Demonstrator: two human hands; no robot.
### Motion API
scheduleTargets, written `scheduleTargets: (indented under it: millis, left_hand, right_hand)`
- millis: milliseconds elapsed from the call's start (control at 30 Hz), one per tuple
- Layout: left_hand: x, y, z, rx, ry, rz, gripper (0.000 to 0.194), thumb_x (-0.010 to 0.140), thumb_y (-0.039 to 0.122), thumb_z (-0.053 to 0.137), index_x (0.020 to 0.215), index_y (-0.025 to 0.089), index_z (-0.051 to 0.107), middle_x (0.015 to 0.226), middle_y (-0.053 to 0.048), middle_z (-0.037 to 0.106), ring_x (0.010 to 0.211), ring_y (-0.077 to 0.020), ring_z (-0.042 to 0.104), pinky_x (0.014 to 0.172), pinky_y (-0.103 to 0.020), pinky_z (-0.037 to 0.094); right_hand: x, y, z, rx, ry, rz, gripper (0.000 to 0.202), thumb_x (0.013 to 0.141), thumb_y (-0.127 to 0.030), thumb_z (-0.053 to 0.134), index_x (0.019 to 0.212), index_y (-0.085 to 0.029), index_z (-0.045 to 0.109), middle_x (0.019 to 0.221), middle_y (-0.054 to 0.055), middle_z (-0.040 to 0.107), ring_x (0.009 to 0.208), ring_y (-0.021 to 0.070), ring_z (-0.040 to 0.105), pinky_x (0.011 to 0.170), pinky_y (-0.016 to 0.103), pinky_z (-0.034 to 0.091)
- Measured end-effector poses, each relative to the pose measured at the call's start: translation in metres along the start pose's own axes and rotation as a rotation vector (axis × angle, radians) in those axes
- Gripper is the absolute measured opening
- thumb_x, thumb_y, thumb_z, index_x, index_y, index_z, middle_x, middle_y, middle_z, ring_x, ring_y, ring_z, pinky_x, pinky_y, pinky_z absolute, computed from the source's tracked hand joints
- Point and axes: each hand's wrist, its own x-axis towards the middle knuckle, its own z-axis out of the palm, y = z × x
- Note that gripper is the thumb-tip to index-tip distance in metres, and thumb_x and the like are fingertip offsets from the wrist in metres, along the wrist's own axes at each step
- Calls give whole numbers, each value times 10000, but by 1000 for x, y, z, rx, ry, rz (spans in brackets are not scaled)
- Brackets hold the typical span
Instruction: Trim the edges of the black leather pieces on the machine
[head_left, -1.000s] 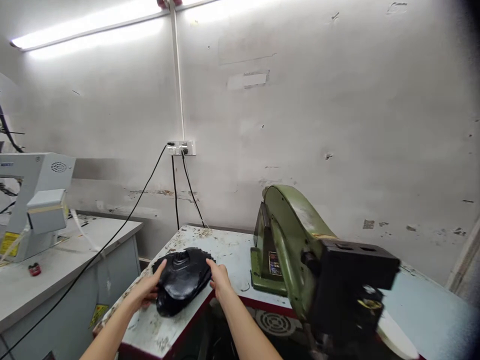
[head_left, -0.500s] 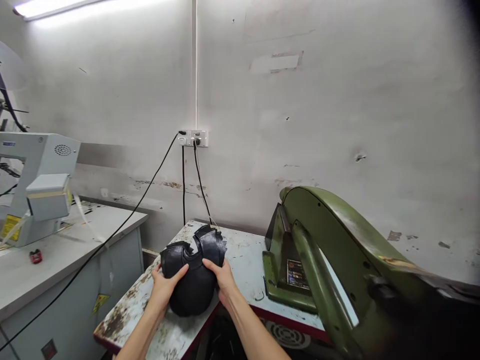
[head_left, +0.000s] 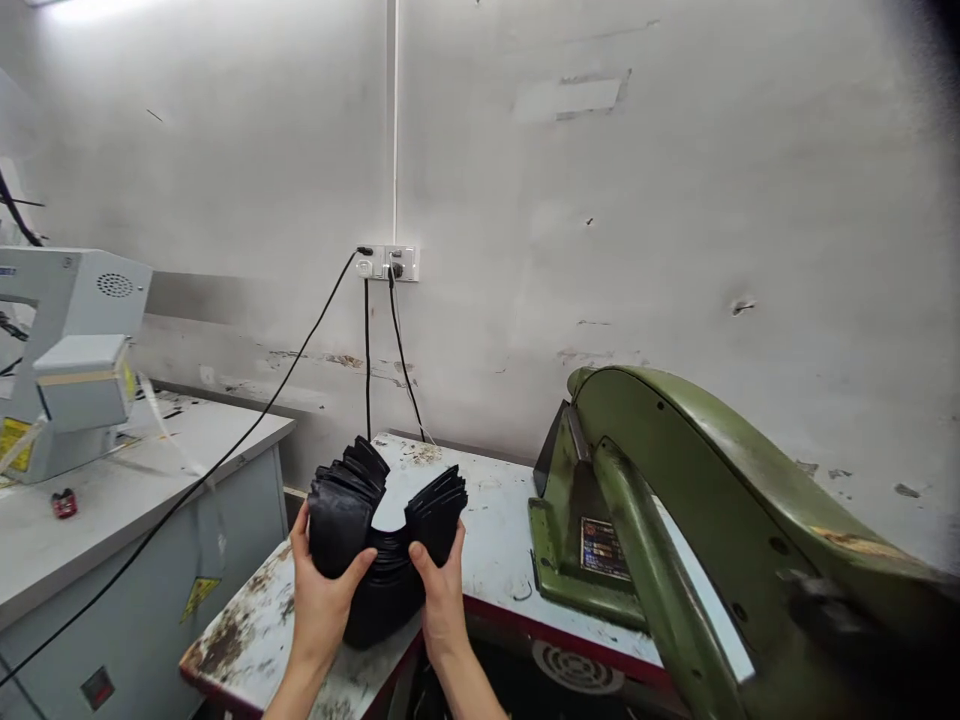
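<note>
A stack of black, leather-like U-shaped pieces [head_left: 382,605] is held between both hands above the worn white table. Its two arms point up and away, with the layers fanned at the ends and along the inner curve. My left hand [head_left: 324,590] is closed round the left arm, thumb on the near face and fingers mostly hidden behind. On the other side my right hand [head_left: 445,592] grips the right arm in the same way, its thumb at the inner edge. Whether the stack's lower edge touches the table cannot be made out.
To the right stands a green press-like machine [head_left: 645,440] on the white table [head_left: 487,480]. A grey machine [head_left: 90,300] and a small red object [head_left: 64,503] sit on the left bench [head_left: 180,470]. Black cables run from the wall socket [head_left: 387,262].
The stack has been bent and fanned: its layers now show as separate edges and its arms stand further apart. Both hands have shifted their grip onto the arms. The view has moved slightly.
</note>
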Motion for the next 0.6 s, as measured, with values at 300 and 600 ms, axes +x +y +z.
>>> scheduleTargets:
  millis: [300, 600]
  left_hand:
    - [-9, -35, -2, 139, -22, -59, 744, 679, 586, 805, 1246, 155, 589, 1222, -150, 704, 1146, -341, 663, 1013, -574, 502]
    - [-3, -64, -23, 341, -148, -178, 696, 517, 522, 907, 1084, 172, 704, 1144, -134, 769, 1167, -365, 661, 1058, -583, 481]
  right_hand:
    - [4, 0, 32, -140, 383, -114, 737, 821, -696, 587, 1352, -234, 369, 1482, 147, 484, 1407, 333, 392, 1172, 441, 271]
    - [9, 38, 30, -179, 420, -15, 819, 848, -754, 476, 1445, -231, 274, 1607, 164, 310, 1498, 363, 251, 1200, 514, 233]
